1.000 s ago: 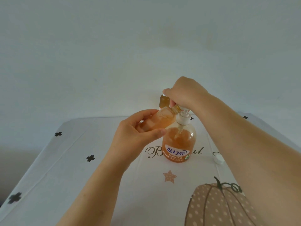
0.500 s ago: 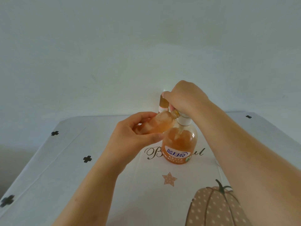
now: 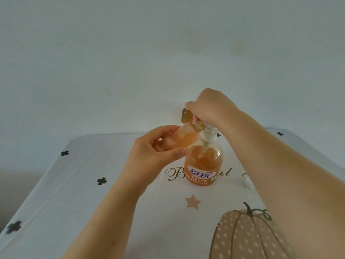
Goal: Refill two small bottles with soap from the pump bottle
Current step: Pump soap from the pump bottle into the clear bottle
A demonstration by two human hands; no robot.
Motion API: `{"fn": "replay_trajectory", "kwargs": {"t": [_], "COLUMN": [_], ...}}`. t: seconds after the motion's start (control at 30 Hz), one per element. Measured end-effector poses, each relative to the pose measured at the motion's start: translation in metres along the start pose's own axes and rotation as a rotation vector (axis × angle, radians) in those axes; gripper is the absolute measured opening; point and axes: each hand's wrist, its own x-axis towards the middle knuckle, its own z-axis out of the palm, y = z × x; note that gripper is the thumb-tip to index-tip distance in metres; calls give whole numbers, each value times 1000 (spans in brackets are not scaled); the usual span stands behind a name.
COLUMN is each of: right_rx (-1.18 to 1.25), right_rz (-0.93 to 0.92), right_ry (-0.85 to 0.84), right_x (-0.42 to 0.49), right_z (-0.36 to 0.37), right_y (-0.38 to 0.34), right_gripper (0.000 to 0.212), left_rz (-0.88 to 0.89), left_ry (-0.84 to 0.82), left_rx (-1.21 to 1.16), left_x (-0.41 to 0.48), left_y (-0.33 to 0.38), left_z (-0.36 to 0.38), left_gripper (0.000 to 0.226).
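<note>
An orange pump bottle with a white pump collar stands upright on the table centre. My right hand rests closed over its pump head, which it hides. My left hand holds a small clear bottle tilted, its mouth up against the pump nozzle; orange soap fills much of it. A second small bottle with amber soap stands behind the pump, partly hidden by my right hand.
A white tablecloth with black clover marks, a star and a pumpkin print covers the table. A small white cap lies to the right of the pump bottle, by my right forearm. A pale wall rises behind.
My right hand dipped on the pump head half a second ago and the head has risen again. The small bottle stays at the nozzle in my left hand.
</note>
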Motion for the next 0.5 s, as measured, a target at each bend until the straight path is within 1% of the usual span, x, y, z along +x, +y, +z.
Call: {"fn": "replay_trajectory", "kwargs": {"t": [0.1,0.3,0.5], "right_rx": [-25,10,21], "right_rz": [-2,13,10], "right_ry": [-22,-38,-29], "right_x": [-1,0,4], "right_z": [-6,-1,12], "right_y": [-1,-1,5], "right_gripper": [33,34,40], "left_rz": [10,-3,-48], "left_ry": [16,-4,-66], "left_rx": [-9,17,50], "left_x": [-2,0,5], "left_y": [2,0,-6], "left_z": [2,0,-5], "left_gripper": [46,44,47]}}
